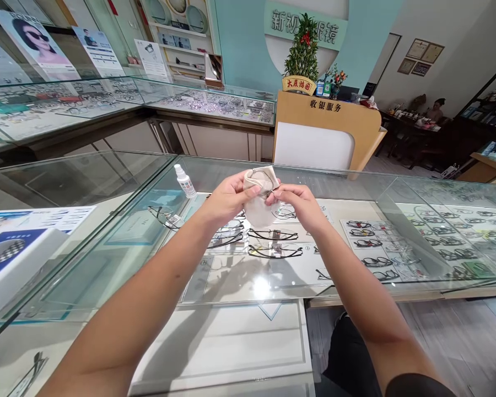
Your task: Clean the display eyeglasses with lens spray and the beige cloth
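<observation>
Above the glass counter, my left hand (227, 196) is closed on a pale cleaning cloth (260, 212), its thumb pressing the folded fabric. A thin-rimmed pair of eyeglasses (284, 212) seems to be partly wrapped in that cloth; one round lens shows through near the top and the other hangs below my right fingers. My right hand (295, 201) pinches the glasses near the middle of the frame, touching the cloth's edge. How far my left fingers reach behind the fabric is hidden. A white spray bottle (185, 181) stands upright on the glass, left of my left hand.
Under the glass top (231, 286) lie several dark-framed glasses (275, 252). Another display case (450, 231) extends right. A blue and white box (19, 264) sits at the left. Behind are more showcases (215, 105) and a wooden cashier desk (328, 121); a person (436, 112) is far right.
</observation>
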The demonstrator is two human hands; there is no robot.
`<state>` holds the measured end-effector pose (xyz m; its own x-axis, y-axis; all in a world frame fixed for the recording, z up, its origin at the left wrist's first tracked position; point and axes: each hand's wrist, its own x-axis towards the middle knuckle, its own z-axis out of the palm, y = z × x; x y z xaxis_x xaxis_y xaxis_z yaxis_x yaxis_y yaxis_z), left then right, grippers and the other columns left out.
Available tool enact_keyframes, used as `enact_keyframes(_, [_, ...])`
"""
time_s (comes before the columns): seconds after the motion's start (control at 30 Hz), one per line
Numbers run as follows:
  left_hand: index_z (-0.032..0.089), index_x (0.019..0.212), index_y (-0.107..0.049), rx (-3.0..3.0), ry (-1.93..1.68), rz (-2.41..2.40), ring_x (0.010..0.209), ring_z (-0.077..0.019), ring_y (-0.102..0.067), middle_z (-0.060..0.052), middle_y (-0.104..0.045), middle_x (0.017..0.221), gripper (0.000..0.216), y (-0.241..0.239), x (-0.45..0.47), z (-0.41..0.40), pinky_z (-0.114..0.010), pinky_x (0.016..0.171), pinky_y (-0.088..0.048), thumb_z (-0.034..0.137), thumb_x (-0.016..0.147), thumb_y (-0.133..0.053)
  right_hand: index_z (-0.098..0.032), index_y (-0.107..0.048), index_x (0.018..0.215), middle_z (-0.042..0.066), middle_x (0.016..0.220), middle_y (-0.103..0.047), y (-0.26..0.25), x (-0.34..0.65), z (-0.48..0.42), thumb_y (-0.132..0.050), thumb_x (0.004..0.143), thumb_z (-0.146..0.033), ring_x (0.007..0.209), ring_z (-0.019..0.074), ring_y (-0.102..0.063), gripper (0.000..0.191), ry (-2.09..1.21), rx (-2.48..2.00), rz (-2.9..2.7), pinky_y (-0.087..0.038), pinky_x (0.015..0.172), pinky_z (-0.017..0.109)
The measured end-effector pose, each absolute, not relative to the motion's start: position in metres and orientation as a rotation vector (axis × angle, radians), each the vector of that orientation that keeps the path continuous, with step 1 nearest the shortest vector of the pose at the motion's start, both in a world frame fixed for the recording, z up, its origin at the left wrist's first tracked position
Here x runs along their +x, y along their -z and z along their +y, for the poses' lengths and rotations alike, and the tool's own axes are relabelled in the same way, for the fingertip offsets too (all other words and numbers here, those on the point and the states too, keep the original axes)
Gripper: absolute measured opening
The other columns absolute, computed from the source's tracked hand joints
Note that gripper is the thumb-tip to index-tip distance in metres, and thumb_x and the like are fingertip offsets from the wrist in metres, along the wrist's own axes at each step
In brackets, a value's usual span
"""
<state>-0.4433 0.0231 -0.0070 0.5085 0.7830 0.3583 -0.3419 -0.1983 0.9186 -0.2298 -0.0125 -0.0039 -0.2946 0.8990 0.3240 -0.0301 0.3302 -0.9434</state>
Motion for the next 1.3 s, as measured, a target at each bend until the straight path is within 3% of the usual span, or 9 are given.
enact_keyframes(0.13, [0.017, 0.107, -0.078, 1.454, -1.153, 0.455, 0.071, -0.0174, -0.073, -0.004, -0.079, 0.08, 0.048, 0.014, -0.436, 0.021, -0.027, 0.069, -0.058, 0.047, 0.079, -0.103, -0.023, -0.085, 0.08, 0.005, 0.096, -0.079, 0.009, -0.236, -0.012, -0.076, 0.092, -0.044, 0.103, 0.0235, -0.067, 0.026, -1.187, -0.786, -1.618, -0.05, 0.101, 0.038])
enact_keyframes(0.3, [0.017, 0.088, -0.076, 1.454, -1.31, 0.547, 0.058, -0.0164, -0.066, -0.005, -0.074, 0.07, 0.051, 0.019, -0.431, 0.022, -0.028, 0.058, -0.052, 0.067, 0.09, -0.088, -0.022, -0.083, 0.08, 0.004, 0.096, -0.076, 0.017, -0.242, -0.009, -0.077, 0.091, -0.047, 0.1, 0.0218, -0.065, 0.028, -1.222, -0.758, -1.615, -0.05, 0.1, 0.038])
enact_keyframes(0.43, [0.015, 0.098, -0.081, 1.446, -1.167, 0.514, 0.068, -0.0215, -0.072, -0.01, -0.079, 0.08, 0.056, 0.014, -0.438, 0.025, -0.031, 0.062, -0.056, 0.07, 0.092, -0.084, -0.023, -0.082, 0.077, 0.004, 0.091, -0.078, 0.013, -0.235, -0.007, -0.075, 0.093, -0.045, 0.097, 0.022, -0.066, 0.028, -1.184, -0.784, -1.594, -0.049, 0.104, 0.039])
enact_keyframes(0.6, [0.015, 0.12, -0.079, 1.418, -1.1, 0.439, 0.082, -0.0228, -0.078, -0.01, -0.083, 0.097, 0.056, 0.012, -0.438, 0.024, -0.032, 0.076, -0.062, 0.05, 0.082, -0.1, -0.022, -0.081, 0.076, 0.004, 0.087, -0.077, 0.012, -0.231, -0.005, -0.074, 0.091, -0.046, 0.09, 0.0216, -0.063, 0.029, -1.198, -0.792, -1.528, -0.051, 0.096, 0.037])
enact_keyframes(0.77, [0.018, 0.098, -0.076, 1.407, -1.26, 0.495, 0.066, -0.0171, -0.07, -0.004, -0.076, 0.075, 0.046, 0.019, -0.426, 0.018, -0.029, 0.067, -0.06, 0.056, 0.083, -0.098, -0.022, -0.079, 0.076, 0.002, 0.087, -0.073, 0.018, -0.242, -0.006, -0.077, 0.089, -0.045, 0.09, 0.0202, -0.061, 0.027, -1.233, -0.749, -1.562, -0.05, 0.093, 0.036])
enact_keyframes(1.0, [0.019, 0.085, -0.072, 1.335, -1.366, 0.589, 0.053, -0.0148, -0.061, -0.002, -0.069, 0.064, 0.057, 0.021, -0.425, 0.017, -0.028, 0.054, -0.051, 0.074, 0.09, -0.083, -0.022, -0.079, 0.079, 0.003, 0.093, -0.071, 0.022, -0.252, -0.01, -0.078, 0.089, -0.049, 0.095, 0.0204, -0.062, 0.028, -1.234, -0.725, -1.585, -0.05, 0.096, 0.036])
enact_keyframes(1.07, [0.018, 0.085, -0.073, 1.295, -1.339, 0.598, 0.057, -0.0169, -0.066, -0.003, -0.072, 0.067, 0.06, 0.021, -0.426, 0.019, -0.03, 0.057, -0.053, 0.077, 0.09, -0.082, -0.022, -0.079, 0.079, 0.004, 0.093, -0.073, 0.022, -0.249, -0.009, -0.079, 0.088, -0.052, 0.095, 0.0211, -0.062, 0.031, -1.231, -0.749, -1.574, -0.05, 0.097, 0.037])
enact_keyframes(1.2, [0.016, 0.094, -0.076, 1.254, -1.266, 0.501, 0.087, -0.0269, -0.079, -0.01, -0.081, 0.085, 0.063, 0.02, -0.426, 0.024, -0.037, 0.077, -0.063, 0.077, 0.085, -0.087, -0.023, -0.078, 0.077, 0.005, 0.088, -0.073, 0.018, -0.238, -0.003, -0.077, 0.088, -0.05, 0.093, 0.0225, -0.062, 0.029, -1.185, -0.757, -1.473, -0.05, 0.097, 0.038])
enact_keyframes(1.3, [0.014, 0.099, -0.078, 1.227, -1.285, 0.484, 0.099, -0.0301, -0.08, -0.012, -0.083, 0.092, 0.061, 0.021, -0.426, 0.026, -0.039, 0.085, -0.063, 0.073, 0.085, -0.089, -0.024, -0.077, 0.078, 0.006, 0.097, -0.07, 0.013, -0.23, -0.001, -0.076, 0.089, -0.047, 0.105, 0.0249, -0.064, 0.026, -1.136, -0.717, -1.388, -0.049, 0.099, 0.037])
